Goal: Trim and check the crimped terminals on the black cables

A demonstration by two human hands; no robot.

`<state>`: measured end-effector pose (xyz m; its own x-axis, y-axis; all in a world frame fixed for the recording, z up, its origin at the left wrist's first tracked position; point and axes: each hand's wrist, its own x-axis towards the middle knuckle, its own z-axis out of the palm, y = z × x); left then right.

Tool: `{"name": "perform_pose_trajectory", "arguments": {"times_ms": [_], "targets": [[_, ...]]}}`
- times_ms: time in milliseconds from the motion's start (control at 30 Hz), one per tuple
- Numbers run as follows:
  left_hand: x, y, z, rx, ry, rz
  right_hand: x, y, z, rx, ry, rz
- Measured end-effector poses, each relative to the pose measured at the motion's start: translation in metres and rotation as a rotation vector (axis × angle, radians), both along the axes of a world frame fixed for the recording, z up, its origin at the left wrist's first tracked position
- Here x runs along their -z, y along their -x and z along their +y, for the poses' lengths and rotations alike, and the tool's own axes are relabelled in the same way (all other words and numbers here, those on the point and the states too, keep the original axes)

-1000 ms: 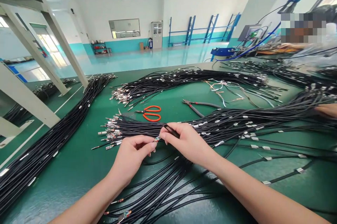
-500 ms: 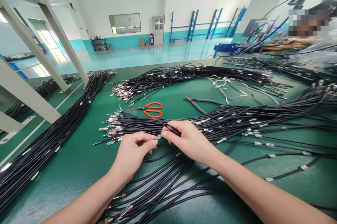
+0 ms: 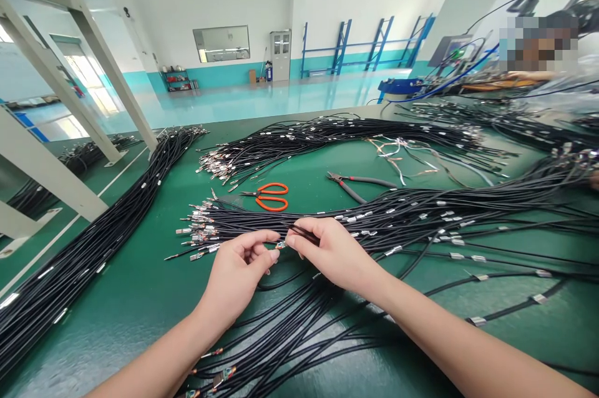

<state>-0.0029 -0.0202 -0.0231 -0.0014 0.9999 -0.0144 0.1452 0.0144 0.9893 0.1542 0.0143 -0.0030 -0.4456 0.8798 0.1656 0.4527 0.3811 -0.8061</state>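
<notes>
Between my two hands is a small cable connector (image 3: 281, 245) with coloured wires showing at it. My left hand (image 3: 236, 273) is closed, thumb and fingers pinched at the connector's left end. My right hand (image 3: 330, 254) is closed round a black cable (image 3: 304, 232) just behind the connector. Under and behind the hands lies a thick bundle of black cables (image 3: 397, 214) with metal plug ends on the left. A second bundle (image 3: 299, 317) with connector ends lies in front, partly hidden by my left forearm.
Orange-handled scissors (image 3: 272, 196) and grey-and-red pliers (image 3: 349, 183) lie beyond the bundle. Farther back is another cable bundle (image 3: 327, 133), with loose stripped wires (image 3: 395, 151) beside it. A long bundle (image 3: 121, 217) runs along the left near white posts (image 3: 112, 73). A co-worker sits at the far right.
My left index finger has lifted slightly, and the connector has shifted a little. The co-worker's head has moved left, and part of a hand now shows at the right edge.
</notes>
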Motion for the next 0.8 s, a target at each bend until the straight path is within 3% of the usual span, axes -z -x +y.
{"name": "perform_pose_trajectory", "arguments": {"times_ms": [233,500,700,800], "targets": [[-0.0035,-0.0001,-0.0005,0.012,-0.046,0.163,-0.0003,-0.0008,0.0009,0.006,0.027,-0.008],[-0.0027,-0.0005,-0.0008,-0.062,0.012,0.090,-0.0004,-0.0013,0.0017,0.012,0.039,-0.002],[-0.0021,0.0005,-0.0018,0.037,-0.220,0.263,-0.0016,-0.0013,0.0018,0.007,0.018,0.008],[-0.0038,-0.0002,-0.0022,0.004,-0.237,0.290,-0.0015,-0.0009,0.0014,0.008,0.008,0.011]]}}
